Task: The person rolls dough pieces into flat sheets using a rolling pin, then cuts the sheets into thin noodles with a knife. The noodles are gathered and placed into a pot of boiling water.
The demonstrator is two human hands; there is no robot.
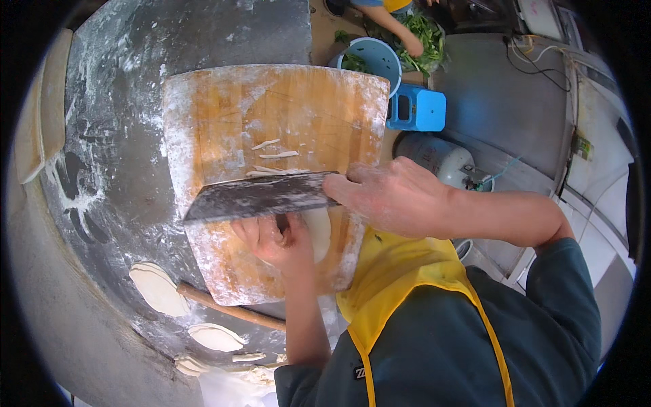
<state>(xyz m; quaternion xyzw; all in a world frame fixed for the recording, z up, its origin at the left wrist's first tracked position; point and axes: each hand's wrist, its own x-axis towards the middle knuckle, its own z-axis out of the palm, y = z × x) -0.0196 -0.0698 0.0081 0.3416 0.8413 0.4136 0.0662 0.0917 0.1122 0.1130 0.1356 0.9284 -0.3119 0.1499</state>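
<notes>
My right hand (pixel 391 196) grips the near end of a broad cleaver (pixel 259 197), whose floury dark blade slants across the wooden cutting board (pixel 305 109). Below the blade, my left hand (pixel 274 241) rests with curled fingers on a flattened sheet of pale dough (pixel 319 234), holding it against the board. The blade hides my left fingertips and part of the dough. Just beyond the cleaver lie several thin dough strips (pixel 279 154), apart from one another.
Flattened dough pieces (pixel 158 289) and a wooden rolling pin (pixel 231 307) lie on the floury dark worktop (pixel 122 193). A blue stool (pixel 427 109), a bucket (pixel 376 56) and a gas cylinder (pixel 437 155) stand beyond the board. Another person's hand (pixel 413 47) touches leafy greens (pixel 427 38).
</notes>
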